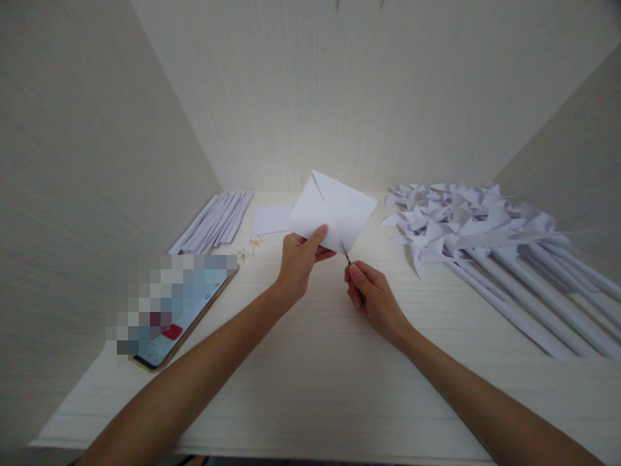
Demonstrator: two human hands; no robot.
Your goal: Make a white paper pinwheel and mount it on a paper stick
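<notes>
Raised above the table, a white square of paper (347, 210) is pinched along its lower left edge by my left hand (298, 262), thumb on top. A slit runs inward from its top corner. My right hand (371, 294) is closed around small scissors (347, 256), their handles mostly hidden by the fingers. The dark blades meet the paper at its lower corner. Behind my left hand, more flat white paper (272, 220) lies on the table.
Paper pinwheels (451, 220) on rolled paper sticks (524, 291) are heaped at the right. Rolled paper tubes (213, 223) lie at the back left, near small pale bits (248, 249). A phone (194, 310) rests at the left. Walls enclose the table (310, 388) at back and sides.
</notes>
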